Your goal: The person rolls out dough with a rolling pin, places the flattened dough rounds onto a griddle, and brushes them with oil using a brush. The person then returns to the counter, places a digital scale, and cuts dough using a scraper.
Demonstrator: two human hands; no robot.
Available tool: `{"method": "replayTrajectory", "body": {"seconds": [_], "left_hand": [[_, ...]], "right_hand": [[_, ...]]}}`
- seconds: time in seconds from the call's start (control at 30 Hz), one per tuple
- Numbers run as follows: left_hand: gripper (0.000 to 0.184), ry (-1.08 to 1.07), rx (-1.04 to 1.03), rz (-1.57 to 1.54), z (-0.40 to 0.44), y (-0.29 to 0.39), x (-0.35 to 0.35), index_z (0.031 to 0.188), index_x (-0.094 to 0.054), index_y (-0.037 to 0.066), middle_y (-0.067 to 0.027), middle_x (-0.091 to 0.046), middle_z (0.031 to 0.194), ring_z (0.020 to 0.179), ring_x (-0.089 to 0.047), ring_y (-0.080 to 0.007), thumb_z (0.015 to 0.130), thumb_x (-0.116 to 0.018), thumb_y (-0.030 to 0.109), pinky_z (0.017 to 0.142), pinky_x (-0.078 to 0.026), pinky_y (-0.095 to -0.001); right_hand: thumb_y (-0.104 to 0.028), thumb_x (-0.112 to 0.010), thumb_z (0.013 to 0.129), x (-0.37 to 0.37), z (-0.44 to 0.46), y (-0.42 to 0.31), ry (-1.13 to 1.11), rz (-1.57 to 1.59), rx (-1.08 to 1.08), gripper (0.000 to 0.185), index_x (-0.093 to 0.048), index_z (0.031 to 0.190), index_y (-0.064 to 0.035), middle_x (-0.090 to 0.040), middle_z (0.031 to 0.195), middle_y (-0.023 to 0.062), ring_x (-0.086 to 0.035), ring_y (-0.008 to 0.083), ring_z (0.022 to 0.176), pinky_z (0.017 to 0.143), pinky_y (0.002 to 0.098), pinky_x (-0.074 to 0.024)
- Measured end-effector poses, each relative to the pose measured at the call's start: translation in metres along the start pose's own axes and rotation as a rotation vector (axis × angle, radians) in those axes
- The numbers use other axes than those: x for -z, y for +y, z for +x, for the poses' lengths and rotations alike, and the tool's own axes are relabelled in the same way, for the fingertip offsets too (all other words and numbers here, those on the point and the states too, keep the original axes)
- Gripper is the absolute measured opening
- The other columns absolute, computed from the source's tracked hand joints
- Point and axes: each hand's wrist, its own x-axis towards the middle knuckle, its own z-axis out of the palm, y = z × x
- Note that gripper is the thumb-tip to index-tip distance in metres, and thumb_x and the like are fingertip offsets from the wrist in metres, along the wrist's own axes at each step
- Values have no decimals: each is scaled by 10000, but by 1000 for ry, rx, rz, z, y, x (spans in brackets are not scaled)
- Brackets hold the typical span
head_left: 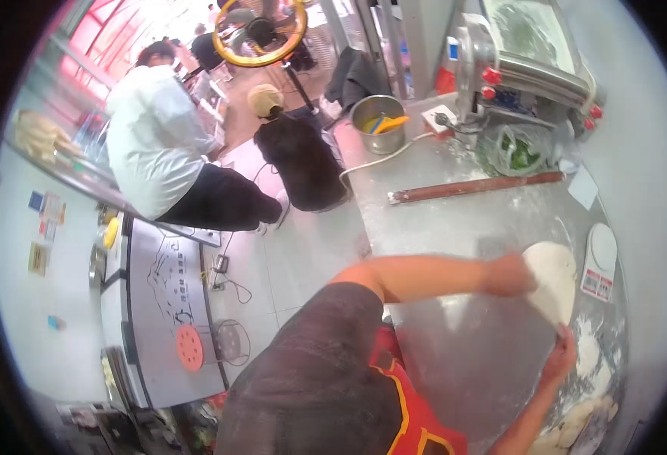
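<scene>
A flat, pale sheet of dough (555, 277) hangs or lies over the right part of the metal worktop (455, 341). My left hand (509, 274), slightly blurred, has its fingers closed at the dough's left edge. At the dough's lower end, my right hand (562, 355) pinches the edge with the fingertips. Whether the middle of the sheet touches the worktop I cannot tell. Loose flour (595, 349) is scattered to the right of my right hand.
A long rolling pin (477, 187) lies farther back, before a bag of greens (517, 152) and a roller machine (542, 76). A white scale (599, 262) stands right of the dough. A metal pot (379, 140) sits by the edge. Two people (155, 144) are beyond.
</scene>
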Motion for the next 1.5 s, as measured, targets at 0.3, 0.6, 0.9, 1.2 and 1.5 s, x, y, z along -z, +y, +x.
{"method": "replayTrajectory", "body": {"seconds": [0.3,0.6,0.9,1.2,1.5], "left_hand": [[350,51,113,-392,-176,103,-119,1139,-565,-61,-239,-561,1207,1160,-522,-374,872,-493,152,997,-414,-458],[719,-212,367,7,-106,139,-66,1386,-367,-41,-204,-319,1474,1398,-254,-326,875,-565,424,1152,-193,-448],[667,-416,368,-235,-72,105,-16,1375,-395,-9,-195,-350,1453,1356,-309,-335,851,-608,343,1132,-237,-427],[530,90,789,586,-167,-142,31,1289,-433,-43,-248,-528,1247,1152,-496,-405,804,-556,132,1005,-362,-464],[188,-43,898,210,-149,-73,75,948,-511,46,-205,-589,929,890,-568,-428,820,-567,172,738,-446,-506]], "right_hand": [[-33,-484,850,-31,-159,28,-516,-194,434,282,-598,1106,-13,-598,1142,209,-538,385,1128,994,489,-403],[-303,-558,887,-90,-102,5,-151,-444,157,691,-279,1437,9,-305,1471,228,-279,374,1372,1108,548,-207],[-343,-567,883,-97,-146,-16,28,-531,-92,722,-273,1434,17,-308,1462,243,-281,393,1361,1115,536,-199],[-318,-563,887,-107,-117,-6,-72,-530,-97,719,-245,1447,1,-247,1497,226,-230,363,1393,1144,520,-137],[-269,-517,913,-99,-128,1,-28,-356,-136,666,-237,1448,12,-246,1499,225,-212,367,1399,1149,513,-107]]}}
